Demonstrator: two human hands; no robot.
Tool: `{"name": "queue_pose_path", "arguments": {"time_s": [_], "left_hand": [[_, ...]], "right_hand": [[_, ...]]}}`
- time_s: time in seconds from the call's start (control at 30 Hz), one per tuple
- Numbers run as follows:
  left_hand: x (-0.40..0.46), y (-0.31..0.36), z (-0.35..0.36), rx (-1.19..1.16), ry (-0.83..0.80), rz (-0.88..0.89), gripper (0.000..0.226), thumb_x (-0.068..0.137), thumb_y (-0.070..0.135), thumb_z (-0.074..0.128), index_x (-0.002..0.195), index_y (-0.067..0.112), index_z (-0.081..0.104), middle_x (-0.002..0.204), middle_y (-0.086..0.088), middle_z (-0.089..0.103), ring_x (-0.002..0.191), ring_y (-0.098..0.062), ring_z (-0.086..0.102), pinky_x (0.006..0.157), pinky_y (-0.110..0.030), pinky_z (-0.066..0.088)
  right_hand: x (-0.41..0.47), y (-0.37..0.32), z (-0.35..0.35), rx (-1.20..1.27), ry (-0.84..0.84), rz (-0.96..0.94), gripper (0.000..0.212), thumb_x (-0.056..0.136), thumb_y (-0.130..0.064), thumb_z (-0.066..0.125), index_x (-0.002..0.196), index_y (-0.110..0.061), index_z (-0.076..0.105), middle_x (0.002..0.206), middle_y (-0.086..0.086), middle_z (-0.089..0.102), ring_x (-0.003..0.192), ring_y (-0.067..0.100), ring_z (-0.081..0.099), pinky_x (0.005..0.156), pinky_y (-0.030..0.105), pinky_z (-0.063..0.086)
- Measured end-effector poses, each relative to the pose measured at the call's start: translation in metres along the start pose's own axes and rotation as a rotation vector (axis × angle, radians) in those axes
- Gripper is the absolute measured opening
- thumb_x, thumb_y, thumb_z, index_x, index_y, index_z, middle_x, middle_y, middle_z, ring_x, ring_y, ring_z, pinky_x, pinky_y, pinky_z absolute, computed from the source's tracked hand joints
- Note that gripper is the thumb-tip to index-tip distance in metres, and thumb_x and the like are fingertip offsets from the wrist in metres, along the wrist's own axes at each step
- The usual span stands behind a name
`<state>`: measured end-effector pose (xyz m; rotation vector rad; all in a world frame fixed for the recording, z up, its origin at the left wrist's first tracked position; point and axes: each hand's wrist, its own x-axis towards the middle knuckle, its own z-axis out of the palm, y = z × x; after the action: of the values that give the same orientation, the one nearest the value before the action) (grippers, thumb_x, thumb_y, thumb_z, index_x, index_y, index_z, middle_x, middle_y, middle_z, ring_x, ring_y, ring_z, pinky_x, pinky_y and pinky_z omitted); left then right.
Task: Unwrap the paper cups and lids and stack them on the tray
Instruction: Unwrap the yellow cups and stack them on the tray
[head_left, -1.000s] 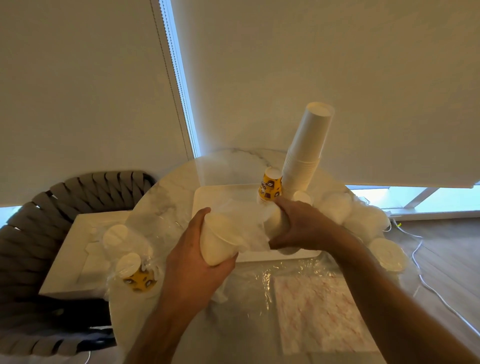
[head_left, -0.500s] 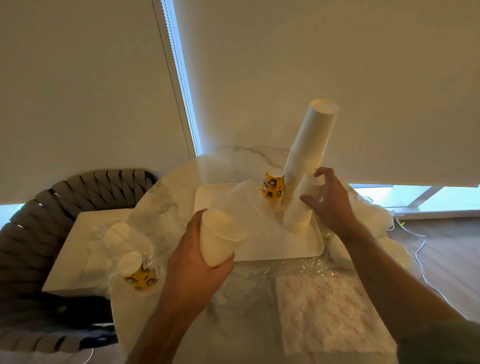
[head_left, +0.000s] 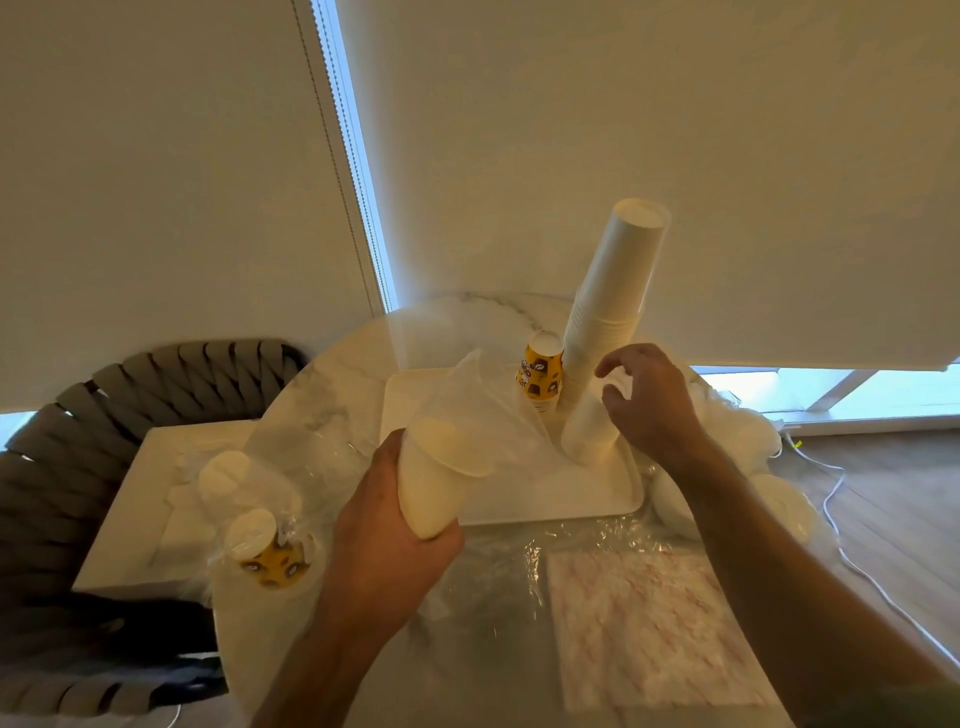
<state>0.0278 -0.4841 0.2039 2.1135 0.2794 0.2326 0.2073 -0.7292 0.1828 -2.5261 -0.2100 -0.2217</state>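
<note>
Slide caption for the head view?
Left hand grips cup; right hand hovers by short cup stack on tray.

The scene is dim and warm-toned, with a yellowish cast. Daylight enters through a bright blue-white slit between the blinds (head_left: 208, 156) at upper centre and a blown-out strip at the lower right edge. The tabletop (head_left: 332, 395) gleams softly; the plastic wrap (head_left: 582, 540) at lower centre throws small glints. Wide-angle distortion bends the blinds' edges. The image is soft throughout, most blurred toward the bottom corners.
</note>
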Motion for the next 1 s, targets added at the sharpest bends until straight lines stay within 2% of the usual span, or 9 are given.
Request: {"name": "queue_pose_path", "arguments": {"time_s": [0.07,0.17,0.23,0.3,0.47,0.53,0.67,0.87,1.0], "left_hand": [[0.001,0.000,0.001,0.013,-0.009,-0.002,0.088,0.068,0.019,0.085,0.123,0.057,0.027,0.098,0.029,0.050,0.090,0.005,0.052,0.073,-0.024,0.042],[0.002,0.003,0.002,0.039,-0.015,0.015,0.094,0.065,0.016,0.084,0.111,0.070,0.022,0.096,0.027,0.052,0.088,0.005,0.055,0.069,-0.021,0.043],[0.004,0.005,0.004,0.055,-0.031,0.033,0.096,0.064,0.015,0.083,0.105,0.077,0.021,0.095,0.029,0.053,0.089,0.008,0.055,0.067,-0.017,0.043],[0.004,0.008,0.006,0.056,-0.050,0.041,0.098,0.064,0.014,0.083,0.106,0.077,0.021,0.098,0.028,0.053,0.090,0.005,0.055,0.071,-0.022,0.047],[0.005,0.009,0.008,0.069,-0.078,0.067,0.096,0.064,0.011,0.083,0.109,0.073,0.026,0.101,0.029,0.052,0.094,0.006,0.054,0.077,-0.027,0.051],[0.006,0.009,0.009,0.087,-0.106,0.058,0.092,0.065,0.012,0.083,0.119,0.064,0.029,0.104,0.027,0.052,0.096,0.002,0.054,0.081,-0.030,0.052],[0.008,0.006,0.010,0.114,-0.122,0.066,0.089,0.064,0.015,0.084,0.134,0.044,0.038,0.113,0.021,0.054,0.101,-0.008,0.056,0.083,-0.030,0.052],[0.008,0.004,0.008,0.123,-0.106,0.099,0.085,0.067,0.013,0.084,0.123,0.051,0.032,0.104,0.035,0.043,0.096,0.012,0.048,0.075,-0.006,0.035],[0.008,-0.001,0.004,0.033,-0.064,0.073,0.078,0.070,0.004,0.082,0.121,0.049,0.042,0.106,0.026,0.054,0.097,0.010,0.055,0.070,-0.006,0.045]], "right_hand": [[-0.005,-0.030,-0.018,0.199,-0.030,-0.002,0.024,0.089,0.003,0.063,0.087,-0.020,0.068,0.095,-0.006,0.068,0.083,0.005,0.062,0.079,0.009,0.047],[-0.020,-0.068,-0.041,0.591,-0.252,-0.047,0.031,0.086,0.013,0.057,0.085,-0.012,0.075,0.083,-0.001,0.076,0.081,0.006,0.071,0.082,0.018,0.054],[-0.030,-0.085,-0.045,0.668,-0.417,-0.190,0.025,0.088,0.013,0.062,0.092,-0.007,0.077,0.090,0.003,0.077,0.088,0.014,0.072,0.086,0.024,0.056],[-0.036,-0.093,-0.041,0.652,-0.555,-0.290,0.015,0.090,0.003,0.069,0.100,-0.005,0.077,0.104,0.001,0.075,0.101,0.016,0.071,0.090,0.023,0.054],[-0.038,-0.099,-0.043,0.650,-0.829,-0.241,0.023,0.089,-0.009,0.074,0.112,-0.011,0.071,0.126,-0.005,0.066,0.115,0.003,0.064,0.093,0.014,0.048],[-0.039,-0.102,-0.042,0.632,-0.858,-0.243,0.028,0.086,-0.009,0.077,0.113,-0.017,0.069,0.126,-0.008,0.065,0.117,0.004,0.063,0.098,0.015,0.047],[-0.041,-0.108,-0.036,0.582,-0.810,-0.292,0.028,0.085,-0.013,0.079,0.112,-0.011,0.071,0.112,-0.003,0.071,0.107,0.013,0.068,0.099,0.035,0.054],[-0.038,-0.100,-0.041,0.623,-0.768,-0.213,0.029,0.082,-0.007,0.081,0.109,-0.013,0.072,0.104,-0.004,0.074,0.100,0.013,0.070,0.090,0.031,0.058],[-0.037,-0.085,-0.041,0.680,-0.714,-0.114,0.050,0.072,-0.017,0.085,0.117,-0.009,0.065,0.108,-0.008,0.071,0.104,0.014,0.068,0.087,0.038,0.061]]}}
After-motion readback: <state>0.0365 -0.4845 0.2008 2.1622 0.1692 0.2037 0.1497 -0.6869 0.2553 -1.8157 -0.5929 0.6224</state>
